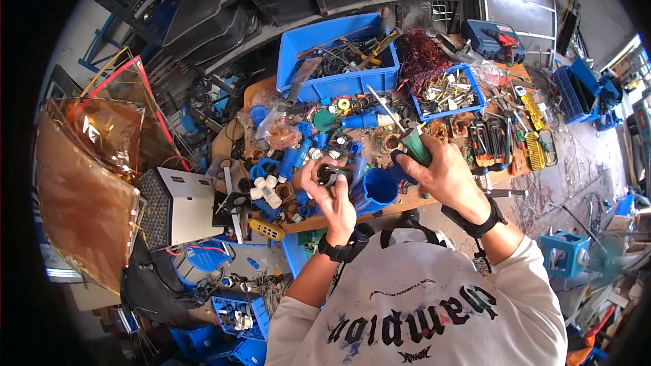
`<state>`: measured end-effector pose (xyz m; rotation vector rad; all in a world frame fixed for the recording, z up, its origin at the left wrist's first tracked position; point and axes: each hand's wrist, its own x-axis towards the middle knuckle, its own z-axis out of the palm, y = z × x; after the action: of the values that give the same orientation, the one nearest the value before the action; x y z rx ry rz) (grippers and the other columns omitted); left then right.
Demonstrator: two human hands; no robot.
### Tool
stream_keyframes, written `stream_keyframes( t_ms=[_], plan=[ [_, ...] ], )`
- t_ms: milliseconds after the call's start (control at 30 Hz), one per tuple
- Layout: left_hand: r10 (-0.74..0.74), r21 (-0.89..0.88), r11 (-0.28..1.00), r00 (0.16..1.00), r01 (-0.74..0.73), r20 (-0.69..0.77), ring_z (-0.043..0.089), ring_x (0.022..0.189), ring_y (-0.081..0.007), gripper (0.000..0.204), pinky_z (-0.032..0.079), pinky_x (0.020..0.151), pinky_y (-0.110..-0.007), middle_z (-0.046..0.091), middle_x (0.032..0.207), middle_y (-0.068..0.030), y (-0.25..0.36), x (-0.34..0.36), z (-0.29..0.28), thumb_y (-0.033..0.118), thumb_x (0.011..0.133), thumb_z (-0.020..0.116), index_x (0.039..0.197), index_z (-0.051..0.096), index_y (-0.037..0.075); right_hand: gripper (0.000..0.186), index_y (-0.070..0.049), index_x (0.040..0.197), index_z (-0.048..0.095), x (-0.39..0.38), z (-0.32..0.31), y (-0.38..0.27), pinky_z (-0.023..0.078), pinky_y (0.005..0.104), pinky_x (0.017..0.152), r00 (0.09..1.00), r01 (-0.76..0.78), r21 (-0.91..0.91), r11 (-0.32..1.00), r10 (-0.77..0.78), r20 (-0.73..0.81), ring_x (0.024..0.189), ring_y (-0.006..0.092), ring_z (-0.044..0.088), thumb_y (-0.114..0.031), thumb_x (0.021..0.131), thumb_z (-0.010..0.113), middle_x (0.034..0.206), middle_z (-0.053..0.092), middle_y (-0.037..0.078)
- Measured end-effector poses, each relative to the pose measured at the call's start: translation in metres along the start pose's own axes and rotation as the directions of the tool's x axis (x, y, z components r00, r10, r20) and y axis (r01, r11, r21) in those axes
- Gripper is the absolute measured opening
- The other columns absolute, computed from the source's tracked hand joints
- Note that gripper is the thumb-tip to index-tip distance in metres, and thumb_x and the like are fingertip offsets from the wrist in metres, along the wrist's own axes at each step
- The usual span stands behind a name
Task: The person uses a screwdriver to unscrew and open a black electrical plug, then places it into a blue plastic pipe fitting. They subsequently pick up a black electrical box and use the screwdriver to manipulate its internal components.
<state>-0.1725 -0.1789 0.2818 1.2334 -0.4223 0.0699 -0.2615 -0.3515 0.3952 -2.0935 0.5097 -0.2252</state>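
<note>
My left hand (332, 196) is closed around a dark ring-shaped fitting (333, 175), its thumb and fingers curled about the sides. In my right hand (444, 173) is a screwdriver with a green handle (415, 145), its metal shaft pointing up and left over the table. The right thumb also presses on a dark blue part (403, 167) next to the handle. Between my hands, near the front edge of the table, is a blue pipe fitting (377, 188) with its round mouth facing up. Whether the dark blue part belongs to this fitting I cannot tell.
Blue and white pipe fittings crowd the wooden table (434, 193). Behind them stands a blue crate (339, 86) of wires and tools; right of it, a blue tray (415, 110) of metal parts. Pliers and drivers (494, 141) lie at the right. A yellow power strip (266, 230) sits front left.
</note>
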Motion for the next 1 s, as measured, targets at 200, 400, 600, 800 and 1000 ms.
stream_keyframes(
  t_ms=[200,400,600,800,1000],
  plan=[
    [0.275,0.041,0.957,0.945,-0.286,0.175,0.056,0.112,-0.0322,0.072,0.044,0.098,-0.042,0.054,0.119,-0.023,0.023,0.004,0.013,0.007,0.085,0.069,0.139,0.022,0.007,0.035,0.005,0.085,0.059,0.001,0.008,0.006,0.047,0.036,0.05,0.997,0.072,-0.112,0.991,-0.075,-0.024,0.051,0.0257,0.063,-0.029,0.085,0.069,0.059,0.06,0.016],
    [0.343,0.004,0.935,0.909,-0.354,0.238,0.059,0.108,-0.0356,0.065,0.047,0.096,-0.046,0.055,0.121,-0.0238,0.021,0.004,0.013,0.016,0.081,0.075,0.13,0.034,0.005,0.035,0.003,0.088,0.057,0.002,0.01,0.004,0.049,0.0434,0.056,0.996,0.085,-0.088,0.992,-0.087,-0.016,0.062,0.038,0.064,-0.03,0.084,0.069,0.062,0.06,0.022],
    [0.359,-0.062,0.933,0.892,-0.356,0.275,0.06,0.107,-0.0356,0.063,0.05,0.093,-0.046,0.055,0.119,-0.0231,0.027,0.004,0.022,0.014,0.08,0.076,0.127,0.035,0.004,0.033,0.004,0.083,0.058,0.0,0.013,0.005,0.048,0.0402,0.055,0.992,0.122,-0.121,0.985,-0.124,-0.006,0.061,0.0346,0.065,-0.027,0.082,0.07,0.064,0.062,0.019],
    [0.192,-0.014,0.98,0.92,-0.199,0.342,0.061,0.106,-0.0333,0.059,0.048,0.095,-0.044,0.055,0.119,-0.0223,0.031,0.005,0.019,0.014,0.08,0.076,0.124,0.038,0.004,0.032,0.003,0.083,0.055,-0.004,0.015,0.001,0.049,0.0456,0.055,0.986,0.166,-0.114,0.98,-0.167,-0.001,0.06,0.0415,0.062,-0.025,0.082,0.069,0.06,0.058,0.024],
    [0.243,-0.148,0.968,0.896,-0.201,0.371,0.053,0.12,-0.0361,0.057,0.044,0.101,-0.046,0.05,0.128,-0.0273,0.029,0.008,0.019,0.009,0.079,0.075,0.123,0.038,0.003,0.031,0.002,0.085,0.056,-0.004,0.011,-0.008,0.05,0.0465,0.054,0.977,0.21,-0.162,0.964,-0.211,0.012,0.058,0.0411,0.062,-0.026,0.083,0.068,0.058,0.058,0.023]
  ],
)
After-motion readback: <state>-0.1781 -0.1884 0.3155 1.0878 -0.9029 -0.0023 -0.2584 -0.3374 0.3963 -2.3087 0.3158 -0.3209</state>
